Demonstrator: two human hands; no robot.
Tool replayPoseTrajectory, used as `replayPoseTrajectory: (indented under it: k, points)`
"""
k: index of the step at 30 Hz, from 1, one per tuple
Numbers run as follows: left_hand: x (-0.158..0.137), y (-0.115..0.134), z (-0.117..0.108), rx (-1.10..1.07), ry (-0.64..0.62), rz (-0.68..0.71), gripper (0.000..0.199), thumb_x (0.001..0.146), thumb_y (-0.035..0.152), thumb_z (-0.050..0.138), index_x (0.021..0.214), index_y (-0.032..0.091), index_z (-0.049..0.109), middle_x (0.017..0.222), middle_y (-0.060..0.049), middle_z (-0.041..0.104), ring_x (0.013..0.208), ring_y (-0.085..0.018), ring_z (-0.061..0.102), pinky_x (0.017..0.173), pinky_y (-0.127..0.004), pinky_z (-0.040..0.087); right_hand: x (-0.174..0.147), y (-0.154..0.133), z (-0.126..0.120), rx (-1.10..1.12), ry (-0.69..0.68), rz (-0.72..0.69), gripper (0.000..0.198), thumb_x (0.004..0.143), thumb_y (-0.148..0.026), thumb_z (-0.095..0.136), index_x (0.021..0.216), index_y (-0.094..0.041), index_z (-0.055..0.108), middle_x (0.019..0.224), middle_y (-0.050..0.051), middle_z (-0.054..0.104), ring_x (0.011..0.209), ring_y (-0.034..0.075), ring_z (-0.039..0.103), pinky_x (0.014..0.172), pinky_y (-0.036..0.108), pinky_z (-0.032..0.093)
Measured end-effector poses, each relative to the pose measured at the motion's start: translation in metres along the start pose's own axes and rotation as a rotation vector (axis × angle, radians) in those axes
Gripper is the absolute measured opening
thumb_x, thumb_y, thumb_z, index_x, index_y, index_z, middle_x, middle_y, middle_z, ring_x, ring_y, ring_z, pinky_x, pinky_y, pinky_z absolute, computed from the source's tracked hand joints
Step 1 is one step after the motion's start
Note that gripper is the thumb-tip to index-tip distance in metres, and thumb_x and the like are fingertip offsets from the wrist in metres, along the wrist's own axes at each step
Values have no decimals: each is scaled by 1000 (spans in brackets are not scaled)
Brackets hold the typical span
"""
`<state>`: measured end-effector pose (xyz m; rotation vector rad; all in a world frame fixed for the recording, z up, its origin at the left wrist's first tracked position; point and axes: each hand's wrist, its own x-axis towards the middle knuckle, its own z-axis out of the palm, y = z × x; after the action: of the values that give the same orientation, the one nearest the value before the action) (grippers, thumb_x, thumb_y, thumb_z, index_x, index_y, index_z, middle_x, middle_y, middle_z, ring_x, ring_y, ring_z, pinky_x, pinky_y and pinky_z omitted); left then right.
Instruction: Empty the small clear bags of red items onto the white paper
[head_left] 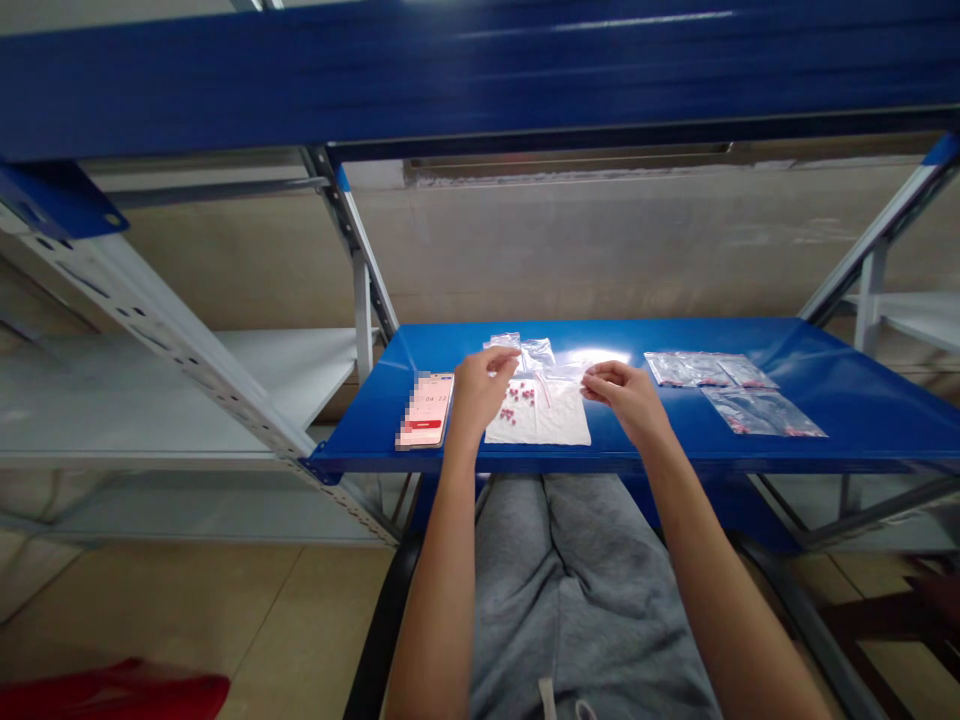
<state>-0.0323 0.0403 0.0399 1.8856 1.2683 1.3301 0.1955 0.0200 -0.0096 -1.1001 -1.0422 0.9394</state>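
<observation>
My left hand (482,388) is raised over the left side of a white cloth or sheet (547,430), its thumb and fingers curled close together; anything between the tips is too small to make out. Small red pieces (517,392), like beads, lie scattered on the white sheet beside this hand. On the right, my right hand (624,393) pinches the edge of what looks like a clear zip bag (564,385) with a thin red seal line, over the sheet. More clear zip bags (537,353) lie just beyond the left fingertips.
A phone (429,408) with a lit screen lies left of the sheet. Several clear bags (761,410) containing red pieces lie at the right of the blue shelf top (630,455). Metal uprights (187,350) and a blue beam (480,80) frame the space.
</observation>
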Motion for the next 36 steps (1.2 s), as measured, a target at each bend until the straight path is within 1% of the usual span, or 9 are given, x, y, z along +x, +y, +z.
replayPoseTrajectory:
  k: [2,4,6,8,10,15,21,29,36]
  points:
    - [29,-2,1,128,-125,59,20,91,23,65,106,20,79,114,-8,78,98,-20,72,93,-33,57,17,-11,1,-229,-29,-76,25,70,-35,82,81,-18,69,71,2,69,63,18,69,67,33,59]
    - [51,-10,8,220,-317,51,19,88,20,69,104,19,80,113,-9,78,97,-21,73,90,-31,57,32,-21,7,-504,-74,-180,10,77,-25,73,81,-18,68,72,2,70,62,18,69,64,30,54]
    - [64,-22,17,284,-439,12,27,86,14,68,110,17,78,112,-9,77,83,-18,72,76,-27,58,42,-28,16,-748,-121,-297,4,80,-16,68,82,-18,69,73,3,72,64,17,69,66,29,50]
    - [69,-36,25,266,-514,-43,37,85,10,64,119,16,75,111,-10,77,65,-13,67,57,-23,53,47,-31,24,-928,-161,-396,10,81,-10,64,85,-17,70,77,4,74,69,17,68,68,27,47]
    - [69,-49,30,210,-559,-69,42,84,8,62,124,14,72,110,-10,76,55,-9,61,46,-20,46,50,-33,31,-1047,-198,-459,15,84,-8,61,90,-17,71,81,6,75,72,18,68,68,26,44]
    - [69,-67,36,171,-547,-38,37,81,8,62,116,14,73,106,-9,76,61,-10,63,44,-17,44,53,-31,38,-1213,-266,-509,21,88,-6,55,95,-16,73,89,9,77,77,20,68,68,26,40]
    - [70,-71,41,191,-508,52,23,78,8,63,96,13,76,97,-8,76,71,-13,66,59,-21,53,55,-29,38,-1288,-299,-547,23,91,-7,53,99,-15,73,94,11,77,83,23,69,71,28,41]
    - [64,-72,43,244,-494,157,16,75,7,64,82,15,76,83,-4,75,73,-14,66,73,-24,52,51,-27,41,-1329,-355,-537,26,92,-5,51,105,-14,72,100,13,77,91,24,71,75,28,44]
    - [69,-73,42,277,-538,219,19,75,5,60,79,15,76,74,-2,72,66,-13,63,68,-23,49,51,-25,43,-1335,-349,-537,27,93,-7,53,113,-13,71,103,14,77,95,25,71,81,29,47]
